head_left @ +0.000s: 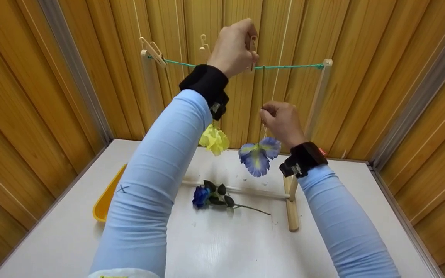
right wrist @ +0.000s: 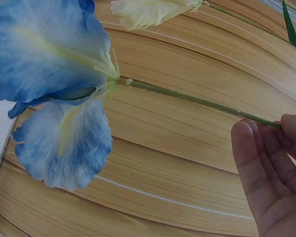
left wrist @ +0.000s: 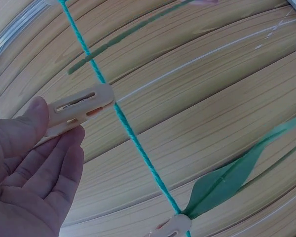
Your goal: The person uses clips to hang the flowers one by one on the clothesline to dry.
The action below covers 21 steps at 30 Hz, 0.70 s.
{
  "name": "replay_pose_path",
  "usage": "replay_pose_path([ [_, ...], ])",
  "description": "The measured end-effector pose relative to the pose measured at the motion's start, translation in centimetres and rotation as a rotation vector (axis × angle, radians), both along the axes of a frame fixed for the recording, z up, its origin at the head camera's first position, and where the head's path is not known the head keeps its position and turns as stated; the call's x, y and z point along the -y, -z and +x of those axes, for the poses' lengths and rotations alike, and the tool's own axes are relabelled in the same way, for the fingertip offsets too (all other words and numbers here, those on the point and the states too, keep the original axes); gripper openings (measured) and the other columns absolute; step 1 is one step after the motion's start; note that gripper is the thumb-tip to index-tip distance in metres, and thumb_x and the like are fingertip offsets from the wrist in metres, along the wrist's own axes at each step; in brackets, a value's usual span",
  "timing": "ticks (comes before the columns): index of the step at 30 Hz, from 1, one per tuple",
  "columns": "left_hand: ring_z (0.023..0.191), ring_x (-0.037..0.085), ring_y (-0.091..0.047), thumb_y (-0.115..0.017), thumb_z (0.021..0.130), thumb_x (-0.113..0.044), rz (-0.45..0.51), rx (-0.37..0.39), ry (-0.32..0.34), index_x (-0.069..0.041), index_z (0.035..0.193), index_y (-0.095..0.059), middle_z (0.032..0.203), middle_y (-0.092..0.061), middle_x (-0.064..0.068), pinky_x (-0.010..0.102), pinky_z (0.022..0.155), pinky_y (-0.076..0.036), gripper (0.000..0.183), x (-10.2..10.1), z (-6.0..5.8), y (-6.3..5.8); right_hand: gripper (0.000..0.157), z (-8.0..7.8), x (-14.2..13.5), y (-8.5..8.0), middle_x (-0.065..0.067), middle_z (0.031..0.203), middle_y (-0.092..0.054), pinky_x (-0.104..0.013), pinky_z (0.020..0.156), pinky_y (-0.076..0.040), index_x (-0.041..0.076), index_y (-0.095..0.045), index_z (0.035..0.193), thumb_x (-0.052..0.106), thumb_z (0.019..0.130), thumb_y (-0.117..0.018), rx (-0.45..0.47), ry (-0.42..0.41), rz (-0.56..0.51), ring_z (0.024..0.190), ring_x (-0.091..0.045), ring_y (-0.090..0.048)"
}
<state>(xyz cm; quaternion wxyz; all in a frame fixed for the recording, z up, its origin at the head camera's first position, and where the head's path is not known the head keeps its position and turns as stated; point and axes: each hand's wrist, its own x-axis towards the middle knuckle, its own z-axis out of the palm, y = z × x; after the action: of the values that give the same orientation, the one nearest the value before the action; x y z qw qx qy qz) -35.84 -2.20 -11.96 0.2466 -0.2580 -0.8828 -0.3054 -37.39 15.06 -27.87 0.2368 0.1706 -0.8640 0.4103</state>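
Observation:
My left hand [head_left: 235,48] pinches a beige clothespin [left wrist: 81,104] whose tip meets the green cord [left wrist: 143,153]. Lower down, my right hand [head_left: 283,120] pinches the thin green stem [right wrist: 192,100] of a blue-violet artificial iris [head_left: 259,156], bloom hanging downward. In the left wrist view the upper end of that stem [left wrist: 123,35] crosses the cord, apart from the clothespin. A yellow flower [head_left: 214,139] hangs head down beside the iris; another clothespin [left wrist: 172,226] sits on the cord at a green leaf [left wrist: 227,180].
The cord runs between two wooden posts [head_left: 320,96]. At its left end is a clothespin [head_left: 153,52]. A dark blue rose [head_left: 201,197] with leaves lies on the white table [head_left: 222,247] by the rack's lower bar [head_left: 261,192]. A yellow tray [head_left: 104,204] stands left, partly behind my arm.

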Motion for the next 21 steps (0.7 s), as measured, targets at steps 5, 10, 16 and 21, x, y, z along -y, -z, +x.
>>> replay_pose_path([
  [5,0.082,0.009,-0.047,-0.066,0.095,0.003,0.021,-0.005,-0.017,-0.005,0.115,-0.062,0.092,-0.053,-0.001,0.019,0.071,-0.037,0.023,0.0,-0.5,-0.1,0.017,-0.2,0.9,0.3,-0.016,0.084,-0.071,-0.02,0.062,-0.049,-0.004,-0.075,0.101,0.008,0.102,-0.063,-0.024,-0.007,-0.001,0.07,-0.019,-0.062],
  [10,0.08,0.009,-0.046,-0.065,0.091,0.008,0.032,-0.054,-0.025,-0.005,0.11,-0.064,0.089,-0.053,0.0,0.019,0.07,-0.035,0.022,0.2,-0.8,-0.2,0.016,-0.3,1.7,0.6,-0.016,0.084,-0.072,-0.019,0.062,-0.05,-0.005,-0.074,0.103,0.007,0.102,-0.063,-0.018,-0.037,-0.028,0.07,-0.019,-0.064],
  [16,0.077,0.009,-0.047,-0.062,0.091,0.013,0.066,-0.062,0.017,-0.004,0.104,-0.064,0.085,-0.053,-0.002,0.02,0.068,-0.036,0.021,0.0,-1.1,0.0,0.016,-0.4,2.3,1.0,-0.018,0.087,-0.073,-0.019,0.063,-0.05,-0.005,-0.075,0.104,0.006,0.101,-0.063,-0.034,-0.019,-0.055,0.074,-0.026,-0.068],
  [21,0.075,0.008,-0.05,-0.063,0.09,0.014,0.108,-0.035,0.024,-0.004,0.102,-0.065,0.082,-0.053,-0.004,0.02,0.068,-0.04,0.022,0.2,-1.5,0.7,0.015,-0.8,2.8,1.3,-0.019,0.087,-0.072,-0.021,0.064,-0.05,-0.004,-0.074,0.102,0.006,0.101,-0.064,-0.048,-0.023,-0.081,0.073,-0.024,-0.065],
])
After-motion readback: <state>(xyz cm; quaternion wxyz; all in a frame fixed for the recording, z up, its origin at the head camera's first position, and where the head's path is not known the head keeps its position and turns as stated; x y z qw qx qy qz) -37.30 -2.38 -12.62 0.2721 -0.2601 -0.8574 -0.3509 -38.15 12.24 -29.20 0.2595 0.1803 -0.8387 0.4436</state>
